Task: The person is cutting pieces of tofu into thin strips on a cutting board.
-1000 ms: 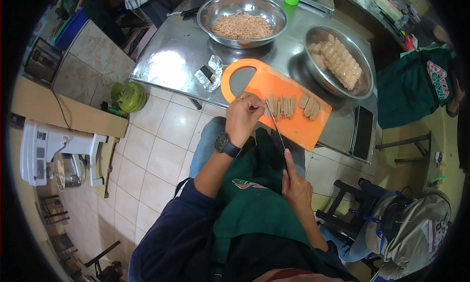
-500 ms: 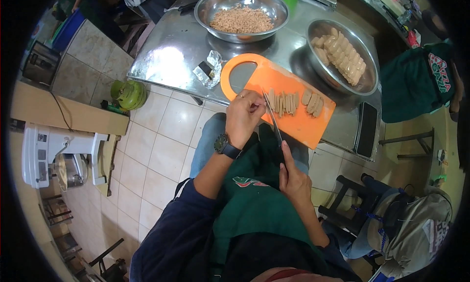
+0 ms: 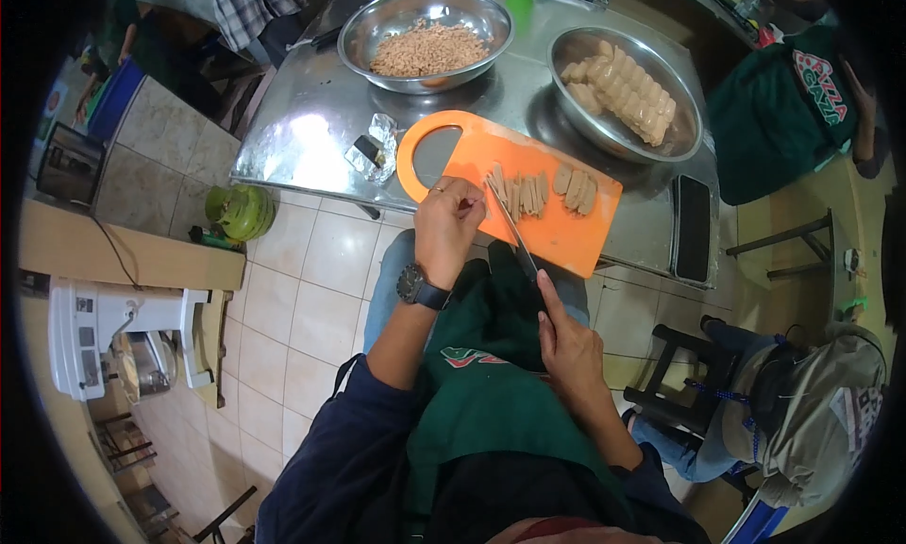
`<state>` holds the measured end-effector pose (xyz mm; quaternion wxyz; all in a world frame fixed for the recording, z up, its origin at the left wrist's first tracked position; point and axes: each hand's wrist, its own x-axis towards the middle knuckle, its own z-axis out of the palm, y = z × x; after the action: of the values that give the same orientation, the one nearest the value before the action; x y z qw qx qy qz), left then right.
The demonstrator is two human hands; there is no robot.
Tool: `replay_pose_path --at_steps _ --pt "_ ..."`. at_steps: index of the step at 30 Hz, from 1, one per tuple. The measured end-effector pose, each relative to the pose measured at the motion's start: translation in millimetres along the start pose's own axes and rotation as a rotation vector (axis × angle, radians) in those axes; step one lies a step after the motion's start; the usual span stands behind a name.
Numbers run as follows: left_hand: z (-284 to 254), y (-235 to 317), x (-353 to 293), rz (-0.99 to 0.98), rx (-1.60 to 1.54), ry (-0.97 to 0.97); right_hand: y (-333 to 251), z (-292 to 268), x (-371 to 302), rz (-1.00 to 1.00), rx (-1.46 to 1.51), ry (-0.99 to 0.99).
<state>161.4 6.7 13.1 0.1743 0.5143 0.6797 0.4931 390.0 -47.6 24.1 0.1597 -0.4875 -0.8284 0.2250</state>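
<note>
My right hand point(image 3: 571, 351) grips a knife point(image 3: 517, 234), index finger stretched along its top. The blade slants up and left over an orange cutting board point(image 3: 566, 247), its tip beside thin light-brown strips point(image 3: 527, 195). Right of these lies a small group of wider, round-ended slices point(image 3: 574, 189) that look like cut sausage. At the board's left edge, below its loop handle, my left hand point(image 3: 448, 228) is closed, thumb and fingertips pinched together close to the blade. What the pinch holds, if anything, is hidden.
On the steel table point(image 3: 283, 157) stand a bowl of brown crumbly bits point(image 3: 429, 51) and a bowl of pale sausages point(image 3: 623, 91). Crumpled foil point(image 3: 382, 148) lies left of the board, a black phone point(image 3: 692, 228) right. A person in a green apron point(image 3: 779, 119) is at the right.
The whole view has shifted, so the table and board sit a little further left. Both hands keep nearly the same pose at the board, with the knife still in my right hand.
</note>
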Motion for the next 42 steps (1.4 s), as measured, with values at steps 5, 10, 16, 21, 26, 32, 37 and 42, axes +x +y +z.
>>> replay_pose_path --at_steps 5,10,16,21,26,32,37,42 --pt "15.4 3.2 10.2 0.025 -0.121 0.033 2.9 -19.6 3.4 0.002 0.203 0.064" --pt "20.4 13.3 17.1 0.030 -0.117 0.012 5.3 -38.8 -1.2 0.086 0.308 0.098" --pt "25.3 25.4 20.7 0.192 0.170 -0.052 16.8 -44.0 -6.3 0.093 0.334 0.202" --pt "33.5 25.0 25.7 0.209 0.185 -0.153 30.4 -46.0 -9.3 0.150 0.317 0.189" --pt "46.4 41.5 33.5 0.323 0.241 -0.098 37.0 -52.1 -13.5 0.147 0.269 0.218" --pt "76.3 58.9 41.2 0.408 0.280 -0.295 34.8 -53.5 -16.5 0.198 0.324 0.216" --pt "81.8 59.5 47.2 0.344 0.185 -0.335 40.6 -54.0 -21.6 0.208 0.311 0.230" --pt "76.1 50.6 54.2 0.279 0.090 -0.326 41.3 -55.0 -22.6 0.214 0.335 0.254"
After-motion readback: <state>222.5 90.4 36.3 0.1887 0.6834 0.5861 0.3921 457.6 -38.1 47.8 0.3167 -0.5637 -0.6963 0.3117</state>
